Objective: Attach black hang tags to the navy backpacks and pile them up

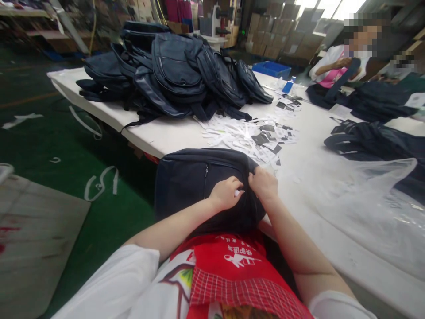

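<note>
A dark navy backpack (186,177) lies on its side at the table's near edge, against my red apron. A zipper with a metal pull runs across its face. My left hand (226,194) is closed over the bag's right part, with a small white object (237,192) showing between the fingers; its kind is too small to make out. Beside it, my right hand (264,182) pinches the bag's edge at the right end. The fingertips of the two hands are a short way apart.
A heap of navy backpacks (179,66) covers the far side of the white table (299,190). Loose tags and white strips (245,133) lie just beyond my bag. Clear plastic (372,186) and more dark bags sit right. A co-worker (341,66) handles a dark strap across the table.
</note>
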`<state>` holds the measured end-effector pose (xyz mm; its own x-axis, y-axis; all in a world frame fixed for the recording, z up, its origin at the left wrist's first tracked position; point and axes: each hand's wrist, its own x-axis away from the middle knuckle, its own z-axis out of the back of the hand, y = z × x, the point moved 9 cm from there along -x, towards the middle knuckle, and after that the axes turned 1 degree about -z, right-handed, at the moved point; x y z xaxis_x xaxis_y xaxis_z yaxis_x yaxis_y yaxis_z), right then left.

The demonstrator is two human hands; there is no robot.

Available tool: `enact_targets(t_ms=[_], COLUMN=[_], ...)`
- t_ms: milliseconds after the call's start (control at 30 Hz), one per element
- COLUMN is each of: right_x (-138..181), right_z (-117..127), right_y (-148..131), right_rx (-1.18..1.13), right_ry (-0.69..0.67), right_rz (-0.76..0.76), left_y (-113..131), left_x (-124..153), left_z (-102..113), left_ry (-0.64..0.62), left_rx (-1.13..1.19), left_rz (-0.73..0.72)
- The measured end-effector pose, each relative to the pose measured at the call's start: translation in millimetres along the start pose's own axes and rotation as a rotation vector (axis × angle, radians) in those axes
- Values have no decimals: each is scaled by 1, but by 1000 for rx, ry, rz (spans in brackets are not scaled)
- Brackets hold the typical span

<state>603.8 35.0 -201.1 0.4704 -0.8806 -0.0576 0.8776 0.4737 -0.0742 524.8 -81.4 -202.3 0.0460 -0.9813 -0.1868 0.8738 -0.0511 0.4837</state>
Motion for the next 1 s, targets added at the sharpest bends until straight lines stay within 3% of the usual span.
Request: enact_targets(t_ms=[100, 267, 367, 600, 1000], right_x=[-3, -5, -1, 7, 9], right_z=[-7, 2, 10, 16, 20], right_y=[15, 35, 38, 35, 34], right_rx=[-70, -512, -635, -698, -654], right_ry=[-44, -77, -92, -86, -9], right_rz=[21, 118, 164, 193, 187], left_y=[-3, 1, 8, 12, 25], left_x=[-13, -35, -46, -51, -43], left_z=[-2, -13, -17, -19, -6], left_ry=[6, -65, -85, -86, -111], left_rx=[-28, -125, -128, -14, -131], left_rz=[29, 77, 63, 34, -5])
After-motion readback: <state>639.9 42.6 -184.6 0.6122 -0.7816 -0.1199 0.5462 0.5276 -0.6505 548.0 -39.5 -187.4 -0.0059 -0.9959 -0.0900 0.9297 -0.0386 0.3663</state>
